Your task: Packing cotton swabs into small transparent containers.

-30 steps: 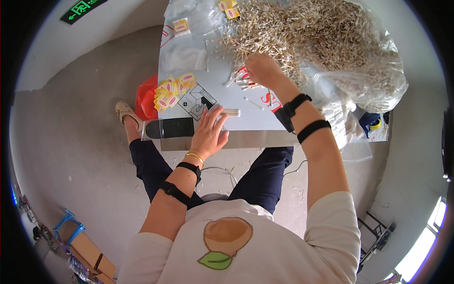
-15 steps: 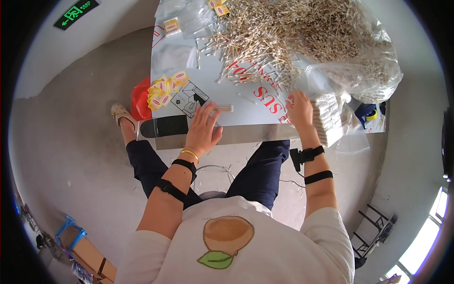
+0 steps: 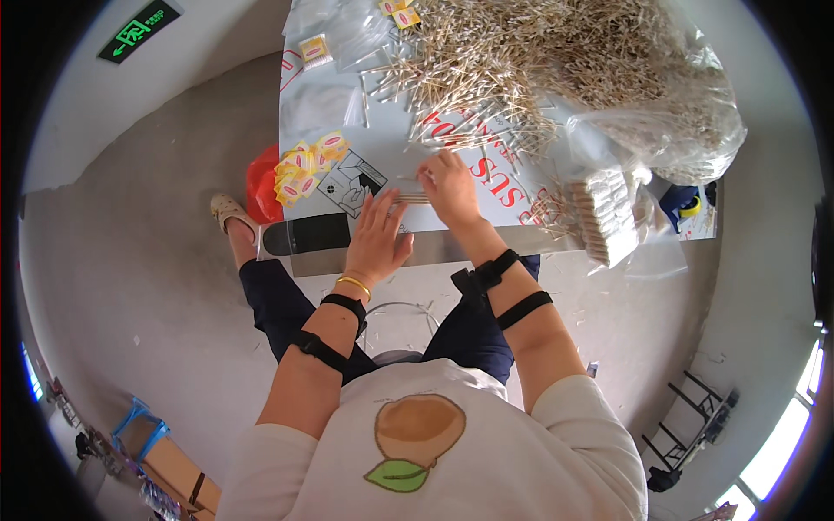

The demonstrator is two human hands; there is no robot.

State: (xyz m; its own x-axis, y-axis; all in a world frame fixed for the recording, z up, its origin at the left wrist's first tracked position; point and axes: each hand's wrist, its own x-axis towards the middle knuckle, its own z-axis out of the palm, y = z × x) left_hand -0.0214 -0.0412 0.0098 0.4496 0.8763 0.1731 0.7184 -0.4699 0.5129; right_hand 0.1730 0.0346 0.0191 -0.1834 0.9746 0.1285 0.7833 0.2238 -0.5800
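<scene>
A small row of cotton swabs lies near the table's front edge. My left hand rests at its left end, fingers stretched out and touching the swabs. My right hand is just above and right of the row, thumb and fingers pinched together. A thin pale swab seems to show at its fingertips, though most of it is hidden. Behind both hands spreads a large heap of loose cotton swabs. A stack of packed swab bundles stands at the table's right front.
Yellow printed cards lie at the left, beside a red bag. Clear plastic bags and a filled swab packet are farther back. A big clear bag edges the heap; a tape dispenser sits far right.
My right hand has moved left from beside the stacked bundles to the small swab row, uncovering loose swabs next to the stack. My left hand has stayed at the row.
</scene>
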